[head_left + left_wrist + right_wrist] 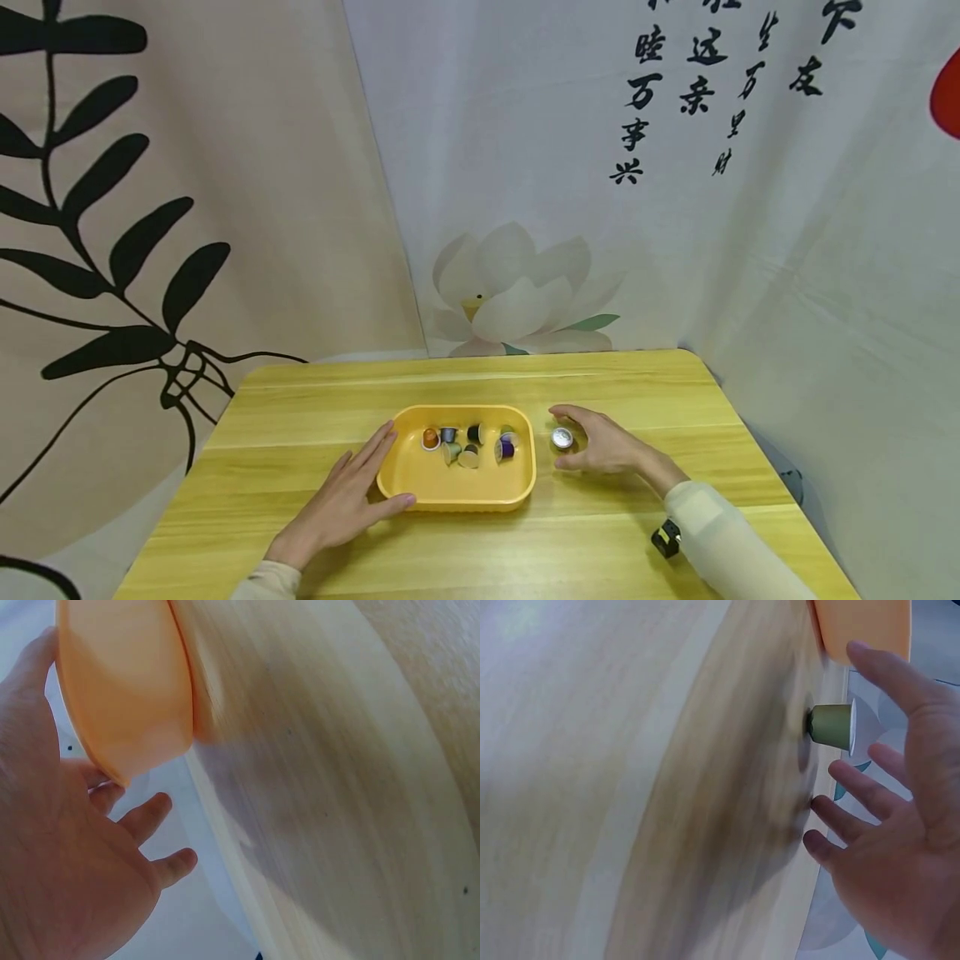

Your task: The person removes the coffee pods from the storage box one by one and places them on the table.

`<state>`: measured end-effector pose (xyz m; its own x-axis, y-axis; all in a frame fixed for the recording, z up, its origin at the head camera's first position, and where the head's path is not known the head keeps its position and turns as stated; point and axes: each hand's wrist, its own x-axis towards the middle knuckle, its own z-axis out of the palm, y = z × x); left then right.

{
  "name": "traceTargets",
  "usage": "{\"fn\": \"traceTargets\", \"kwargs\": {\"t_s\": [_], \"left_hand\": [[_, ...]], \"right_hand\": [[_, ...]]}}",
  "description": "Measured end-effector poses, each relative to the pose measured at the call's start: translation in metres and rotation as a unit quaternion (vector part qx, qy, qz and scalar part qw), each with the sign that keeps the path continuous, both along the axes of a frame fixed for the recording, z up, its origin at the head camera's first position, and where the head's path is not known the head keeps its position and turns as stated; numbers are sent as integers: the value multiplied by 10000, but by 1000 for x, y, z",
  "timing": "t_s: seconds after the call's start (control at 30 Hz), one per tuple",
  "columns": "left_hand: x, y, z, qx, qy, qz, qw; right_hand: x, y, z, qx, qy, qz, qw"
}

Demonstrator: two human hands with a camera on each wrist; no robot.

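Note:
A yellow tray (429, 486) stands on the table, holding several small coffee capsules, among them an orange one (431, 438), a black one (475, 433) and a purple one (505, 450). My left hand (337, 504) touches the tray's left edge, its fingers extended along the rim and the thumb at the front corner. Right of the tray, one green coffee capsule (831, 725) sits on the table with its silver lid up. My right hand (609, 446) is spread around that capsule, thumb on the near side and fingers beyond, with a gap between them and it.
The light wooden table (360, 567) has its back edge near a hanging cloth (750, 275) printed with a lotus and writing. A small black device (666, 538) is at the right wrist. Another cloth with dark leaves hangs at the left.

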<state>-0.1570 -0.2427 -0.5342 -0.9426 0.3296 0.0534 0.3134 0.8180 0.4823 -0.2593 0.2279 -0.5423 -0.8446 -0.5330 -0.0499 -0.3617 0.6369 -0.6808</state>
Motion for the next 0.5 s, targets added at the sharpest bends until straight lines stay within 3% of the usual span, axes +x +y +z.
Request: {"fn": "traceTargets", "kwargs": {"t_s": [0.5], "left_hand": [[-1, 0, 0, 46, 25, -25, 10000]], "right_hand": [[7, 2, 23, 154, 320, -111, 9993]]}}
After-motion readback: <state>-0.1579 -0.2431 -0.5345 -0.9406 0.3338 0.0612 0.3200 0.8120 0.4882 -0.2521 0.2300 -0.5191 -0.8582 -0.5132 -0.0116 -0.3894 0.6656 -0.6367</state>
